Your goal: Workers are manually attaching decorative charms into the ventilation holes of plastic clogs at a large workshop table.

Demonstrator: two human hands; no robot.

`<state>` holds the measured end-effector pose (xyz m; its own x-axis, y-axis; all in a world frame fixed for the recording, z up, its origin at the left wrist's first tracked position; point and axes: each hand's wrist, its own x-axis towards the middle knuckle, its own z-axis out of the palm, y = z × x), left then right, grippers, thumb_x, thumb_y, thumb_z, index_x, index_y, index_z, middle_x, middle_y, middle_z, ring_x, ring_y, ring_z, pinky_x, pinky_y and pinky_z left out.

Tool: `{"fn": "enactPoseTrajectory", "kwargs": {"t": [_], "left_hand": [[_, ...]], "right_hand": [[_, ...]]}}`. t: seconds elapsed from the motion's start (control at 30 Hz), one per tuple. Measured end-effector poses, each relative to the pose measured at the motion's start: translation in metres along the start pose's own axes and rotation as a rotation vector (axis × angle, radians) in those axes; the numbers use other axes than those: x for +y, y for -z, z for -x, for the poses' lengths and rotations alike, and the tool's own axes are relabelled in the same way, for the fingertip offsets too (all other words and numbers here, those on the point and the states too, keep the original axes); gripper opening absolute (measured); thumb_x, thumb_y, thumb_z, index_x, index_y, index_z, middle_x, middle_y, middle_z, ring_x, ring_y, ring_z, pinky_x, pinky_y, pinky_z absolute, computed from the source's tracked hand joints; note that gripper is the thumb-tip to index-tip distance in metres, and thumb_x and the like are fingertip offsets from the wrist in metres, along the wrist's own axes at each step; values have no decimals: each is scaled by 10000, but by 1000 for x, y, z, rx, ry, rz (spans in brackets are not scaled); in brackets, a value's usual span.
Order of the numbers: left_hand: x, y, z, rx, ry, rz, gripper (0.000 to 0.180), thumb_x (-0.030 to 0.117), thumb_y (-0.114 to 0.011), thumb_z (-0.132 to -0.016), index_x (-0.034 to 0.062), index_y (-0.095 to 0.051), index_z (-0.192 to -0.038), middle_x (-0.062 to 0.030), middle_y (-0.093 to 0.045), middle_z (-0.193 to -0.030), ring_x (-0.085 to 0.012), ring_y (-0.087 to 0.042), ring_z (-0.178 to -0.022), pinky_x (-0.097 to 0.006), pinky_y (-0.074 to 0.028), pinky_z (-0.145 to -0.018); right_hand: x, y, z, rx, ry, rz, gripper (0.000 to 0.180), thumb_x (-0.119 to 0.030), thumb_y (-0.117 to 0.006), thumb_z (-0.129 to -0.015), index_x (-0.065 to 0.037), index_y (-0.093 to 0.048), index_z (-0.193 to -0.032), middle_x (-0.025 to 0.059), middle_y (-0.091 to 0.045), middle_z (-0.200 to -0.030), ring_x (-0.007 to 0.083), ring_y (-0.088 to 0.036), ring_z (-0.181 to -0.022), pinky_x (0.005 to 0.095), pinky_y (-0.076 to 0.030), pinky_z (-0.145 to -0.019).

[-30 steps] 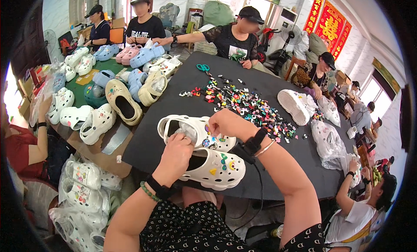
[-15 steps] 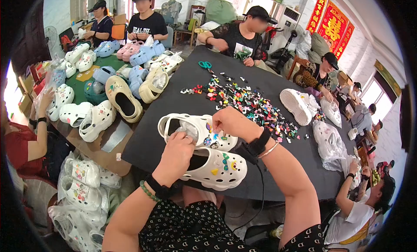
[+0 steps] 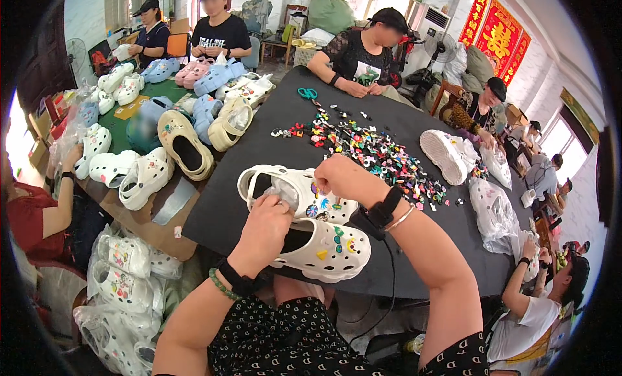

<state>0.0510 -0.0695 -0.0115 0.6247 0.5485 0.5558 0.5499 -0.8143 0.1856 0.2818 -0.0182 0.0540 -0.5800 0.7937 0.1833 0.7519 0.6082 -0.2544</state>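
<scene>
Two white clogs with colourful charms lie side by side at the table's near edge. On the far clog (image 3: 340, 214), my left hand (image 3: 264, 226) is closed around the near rim of the opening, where clear plastic (image 3: 285, 193) is stuffed inside. My right hand (image 3: 343, 180) bends over the same clog's upper, thumb and fingers pinched together beside the charms. Whatever sits between those fingertips is hidden. The near clog (image 3: 353, 262), below my left hand, bears green, blue and yellow charms, and no hand grips it.
Loose charms (image 3: 376, 152) spread over the dark table (image 3: 240, 143) beyond my hands, with teal scissors (image 3: 307, 93) farther back. Another white clog (image 3: 440, 159) and bagged clogs (image 3: 489, 211) stand rightward. Clogs crowd the green table (image 3: 116, 133) at left. Several people sit around.
My right hand has shifted slightly left and up along the far clog; my left hand keeps its hold. Across the table, a person's raised arm has come down, both hands now together.
</scene>
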Motion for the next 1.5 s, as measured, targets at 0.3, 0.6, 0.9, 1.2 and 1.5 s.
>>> {"fn": "enactPoseTrajectory", "kwargs": {"t": [0.3, 0.6, 0.9, 1.2, 1.5], "left_hand": [[5, 2, -2, -19, -33, 12, 225, 15, -579, -702, -13, -691, -895, -85, -621, -916, -272, -557, -1017, -425, -416, -989], [5, 4, -2, 47, -104, -17, 155, 76, -572, -720, -7, -676, -800, -84, -623, -851, -251, -559, -949, -398, -432, -968], [6, 6, 2, -57, -41, -3, 208, 2, -589, -689, -26, -683, -873, -104, -629, -944, -273, -556, -1042, -437, -418, -984], [2, 4, 7, 18, 350, 464, 249, 208, -678, -767, -2, -618, -886, -178, -642, -910, -382, -609, -887, -464, -481, -797], [12, -22, -27, -42, 687, 181, 522, 450, -755, -777, -45, -650, -907, -203, -665, -984, -383, -585, -1036, -553, -460, -827]], "right_hand": [[26, 15, -24, -343, -186, 72, 614, -39, -817, -622, -59, -549, -1175, 161, -597, -1208, 330, -532, -1200, 382, -439, -966], [47, 3, -48, -683, -283, -192, 955, -154, -881, -634, -138, -361, -1435, 209, -589, -1264, 331, -591, -1136, 394, -451, -947], [12, -2, -39, -574, -300, 45, 724, -115, -825, -682, -126, -424, -1284, 181, -589, -1040, 364, -623, -954, 442, -497, -784], [14, 6, -10, -373, -261, -140, 837, -221, -844, -698, -105, -357, -1369, 242, -614, -1122, 407, -591, -1088, 464, -470, -918], [-1, -7, 15, -147, -358, -158, 824, -237, -840, -695, -102, -381, -1366, 263, -602, -1197, 402, -587, -1141, 453, -462, -964]]}}
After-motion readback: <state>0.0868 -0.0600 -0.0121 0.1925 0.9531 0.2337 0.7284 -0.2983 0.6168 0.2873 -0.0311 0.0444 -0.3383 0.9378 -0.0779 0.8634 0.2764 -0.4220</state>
